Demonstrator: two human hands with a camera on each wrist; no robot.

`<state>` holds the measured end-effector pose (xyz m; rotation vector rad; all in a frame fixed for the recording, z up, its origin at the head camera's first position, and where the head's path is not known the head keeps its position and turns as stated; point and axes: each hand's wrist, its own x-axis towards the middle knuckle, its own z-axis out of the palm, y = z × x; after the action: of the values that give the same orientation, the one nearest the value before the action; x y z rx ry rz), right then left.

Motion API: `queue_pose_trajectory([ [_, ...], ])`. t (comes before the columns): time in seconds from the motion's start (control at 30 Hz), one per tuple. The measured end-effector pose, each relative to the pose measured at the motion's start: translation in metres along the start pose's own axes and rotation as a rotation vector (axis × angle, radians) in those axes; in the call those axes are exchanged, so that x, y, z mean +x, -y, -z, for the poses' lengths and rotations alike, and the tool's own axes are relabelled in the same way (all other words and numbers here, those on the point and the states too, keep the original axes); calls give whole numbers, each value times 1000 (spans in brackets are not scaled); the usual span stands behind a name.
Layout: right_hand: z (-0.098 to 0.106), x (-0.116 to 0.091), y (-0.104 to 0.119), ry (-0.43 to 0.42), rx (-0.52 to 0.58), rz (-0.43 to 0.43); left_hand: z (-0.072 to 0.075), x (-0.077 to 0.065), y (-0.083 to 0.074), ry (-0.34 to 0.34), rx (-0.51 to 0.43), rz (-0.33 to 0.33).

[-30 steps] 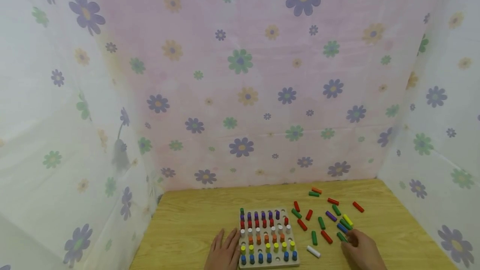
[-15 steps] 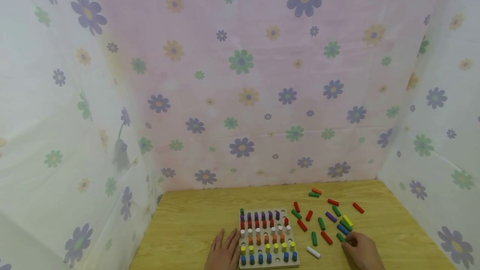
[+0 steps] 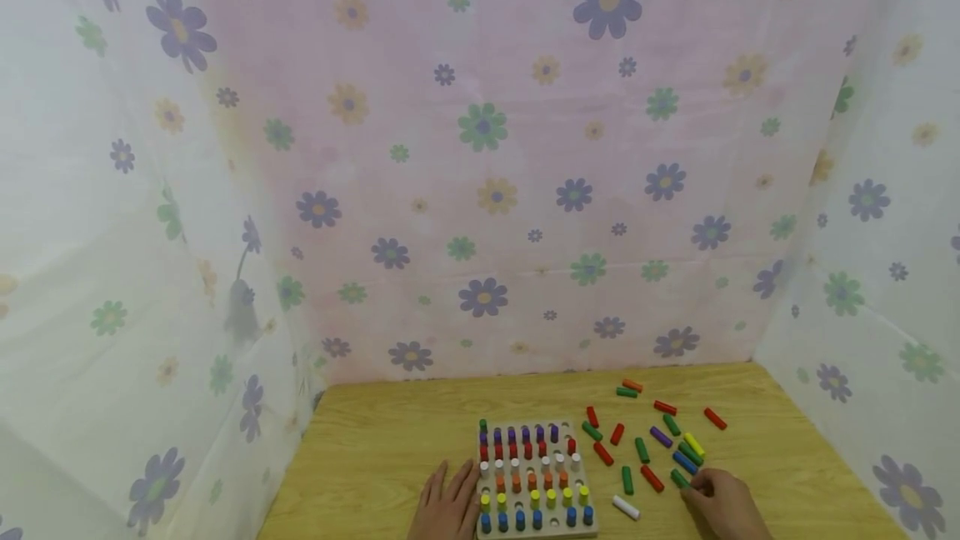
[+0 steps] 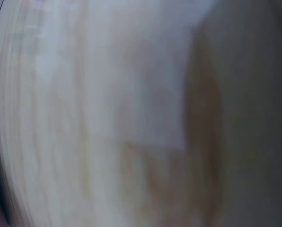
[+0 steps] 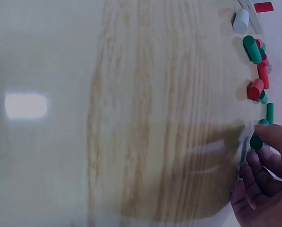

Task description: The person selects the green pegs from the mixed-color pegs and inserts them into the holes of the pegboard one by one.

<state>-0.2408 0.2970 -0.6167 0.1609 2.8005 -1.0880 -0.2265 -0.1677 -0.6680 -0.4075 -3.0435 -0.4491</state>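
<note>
My right hand is at the near right of the wooden table, its thumb and fingertips pinching one end of a green peg. In the right wrist view the thumb lies against that green peg, with the other fingers curled below. My left hand rests on the table with fingers spread, touching the left edge of a pegboard. Rows of blue, yellow, orange, white, red and purple pegs stand upright in the board, plus a green one at its far left corner. The left wrist view shows mostly blurred tabletop.
Several loose pegs lie scattered right of the board, among them a white peg, a blue peg, a yellow peg and a purple peg. Patterned cloth encloses the table behind and at both sides.
The head view has tilted slightly, shifting the scene by a few pixels. Both hands and the pegs hold nearly the same places; the right hand stays at the green peg.
</note>
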Motion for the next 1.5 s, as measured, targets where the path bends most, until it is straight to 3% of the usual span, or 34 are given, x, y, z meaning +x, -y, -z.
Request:
queue_pose_trajectory([
  [0.2,10,0,6,5,62,11,-1,1,1,-11,16,-5],
  [0.4,14,2,14,-61,62,80,0,3,2,-30,38,-12],
  [0.57,12,0,25,-103,109,110,3,5,3,-38,58,-17],
  [0.87,7,-5,48,-111,199,119,-3,4,1,28,10,5],
  [1.2,2,-5,72,-150,248,163,-9,0,1,-17,18,11],
  [1.5,-9,-1,90,-116,315,190,-6,0,0,-20,-4,22],
])
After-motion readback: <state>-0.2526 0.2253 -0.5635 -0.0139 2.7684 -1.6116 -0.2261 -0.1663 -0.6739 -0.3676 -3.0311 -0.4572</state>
